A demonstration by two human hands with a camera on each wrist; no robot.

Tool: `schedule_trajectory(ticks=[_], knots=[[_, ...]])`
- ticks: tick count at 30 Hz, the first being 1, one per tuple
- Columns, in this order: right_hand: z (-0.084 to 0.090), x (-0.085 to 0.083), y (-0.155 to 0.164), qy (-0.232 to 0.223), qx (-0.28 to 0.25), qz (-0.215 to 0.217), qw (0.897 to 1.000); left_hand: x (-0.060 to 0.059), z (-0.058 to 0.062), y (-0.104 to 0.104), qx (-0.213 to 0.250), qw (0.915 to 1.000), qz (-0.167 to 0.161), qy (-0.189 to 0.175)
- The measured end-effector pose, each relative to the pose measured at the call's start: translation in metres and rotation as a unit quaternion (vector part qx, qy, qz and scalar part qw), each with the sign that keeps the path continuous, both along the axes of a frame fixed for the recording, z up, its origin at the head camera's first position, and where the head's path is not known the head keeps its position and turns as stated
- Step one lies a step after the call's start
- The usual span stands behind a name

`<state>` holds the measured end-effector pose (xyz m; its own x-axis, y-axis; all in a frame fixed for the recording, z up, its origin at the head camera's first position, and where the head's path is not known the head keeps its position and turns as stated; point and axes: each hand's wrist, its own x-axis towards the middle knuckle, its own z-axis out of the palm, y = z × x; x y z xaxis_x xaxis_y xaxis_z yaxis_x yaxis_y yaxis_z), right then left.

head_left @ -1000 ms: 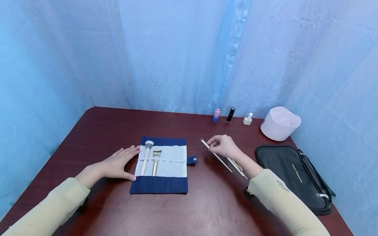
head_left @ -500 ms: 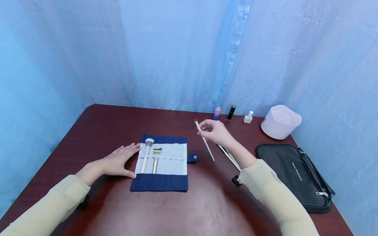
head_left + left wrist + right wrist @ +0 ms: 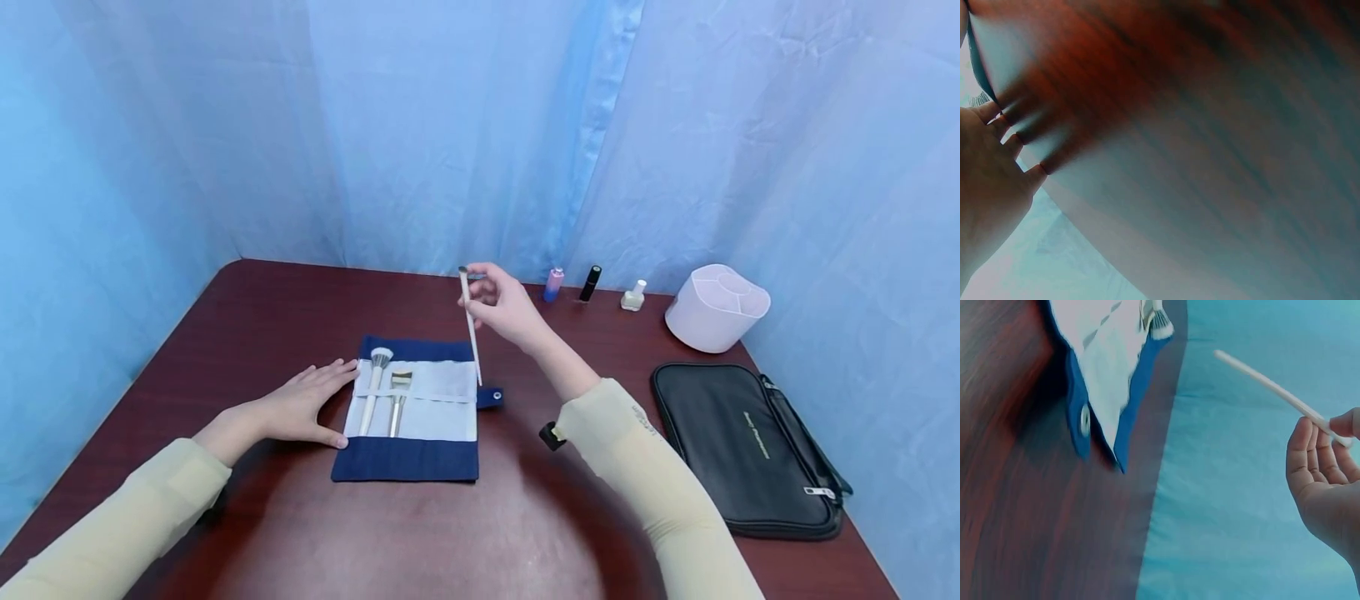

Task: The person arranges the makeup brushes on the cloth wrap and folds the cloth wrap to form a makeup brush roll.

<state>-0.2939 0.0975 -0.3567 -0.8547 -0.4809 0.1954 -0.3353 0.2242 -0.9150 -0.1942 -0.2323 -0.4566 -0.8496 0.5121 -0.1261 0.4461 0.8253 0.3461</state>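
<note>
The right hand [image 3: 504, 310] pinches a slim white brush [image 3: 471, 330] near its bristle end and has carried it from the table right of the blue brush roll [image 3: 408, 412] to above the roll's right edge, which suggests the brush is about to be slotted in. The brush's long axis now stands near upright, bristle tip up and handle end pointing down toward the roll's snap tab [image 3: 491, 398]. The left hand [image 3: 300, 408] stays flat, fingers straight, at the roll's left edge, steadying it.
</note>
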Motion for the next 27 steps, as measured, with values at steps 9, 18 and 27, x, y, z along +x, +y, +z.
schedule_trajectory(ticks=[9, 18, 27], knots=[[-0.026, -0.009, -0.028, 0.000, -0.034, -0.015, 0.999, 0.001, -0.003, 0.002, -0.007, 0.9999, 0.000, 0.010], [-0.051, -0.018, -0.043, -0.008, -0.057, -0.041, 0.997, 0.000, -0.005, 0.001, -0.022, 0.9992, 0.003, 0.034], [-0.052, -0.006, -0.048, -0.058, -0.055, -0.025, 0.996, 0.000, -0.005, 0.001, -0.026, 0.9990, 0.002, 0.036]])
